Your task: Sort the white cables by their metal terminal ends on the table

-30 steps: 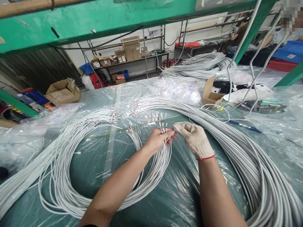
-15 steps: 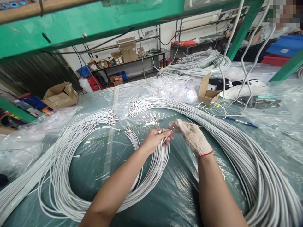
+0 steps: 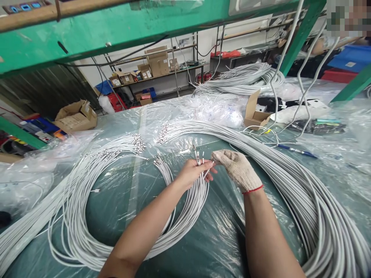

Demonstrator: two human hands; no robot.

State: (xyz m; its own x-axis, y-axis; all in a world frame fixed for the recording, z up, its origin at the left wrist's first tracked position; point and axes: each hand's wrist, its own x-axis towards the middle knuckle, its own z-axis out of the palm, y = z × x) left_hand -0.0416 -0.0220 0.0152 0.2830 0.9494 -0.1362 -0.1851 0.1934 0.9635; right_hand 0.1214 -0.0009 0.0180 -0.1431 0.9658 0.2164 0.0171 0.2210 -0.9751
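Note:
My bare left hand is closed around several white cables, just below their metal-tipped ends, which poke up above the fingers. My right hand, in a cream knit glove with a red cuff, pinches the small metal end of one cable beside my left fingertips. The held cables run down into a large coil lying on the table. Left of my left hand, a smaller bunch of cable ends rests on the plastic sheet. My gloved fingertips partly hide the pinched end.
A thick cable bundle curves along the right, with a blue pen beyond it. More cable ends lie at left. An open small carton and clear plastic bags stand behind. A green beam crosses overhead.
The view has shifted slightly. Both hands stay close together at the cable ends, with little change in their grip.

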